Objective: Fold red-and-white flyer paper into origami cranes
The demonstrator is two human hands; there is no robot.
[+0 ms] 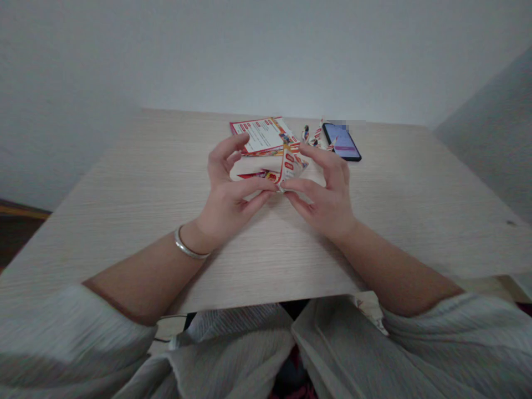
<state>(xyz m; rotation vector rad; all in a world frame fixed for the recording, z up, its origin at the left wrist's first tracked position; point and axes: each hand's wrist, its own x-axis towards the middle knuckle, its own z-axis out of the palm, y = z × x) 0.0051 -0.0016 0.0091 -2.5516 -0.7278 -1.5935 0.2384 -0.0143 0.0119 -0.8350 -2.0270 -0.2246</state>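
Observation:
Both my hands hold a folded piece of printed paper (279,166), white with red and yellow print, just above the wooden table (137,183). My left hand (230,191) pinches its near left edge, thumb and fingers curled around it; a silver bangle sits on that wrist. My right hand (326,188) pinches the right side, fingertips on the fold. Behind the folded piece lies a flat printed leaflet (260,134).
A smartphone (341,142) with a lit screen lies at the back right of the table. Small folded paper pieces (315,136) sit between the phone and the leaflet. A white wall runs behind the table; the table's near edge is at my lap.

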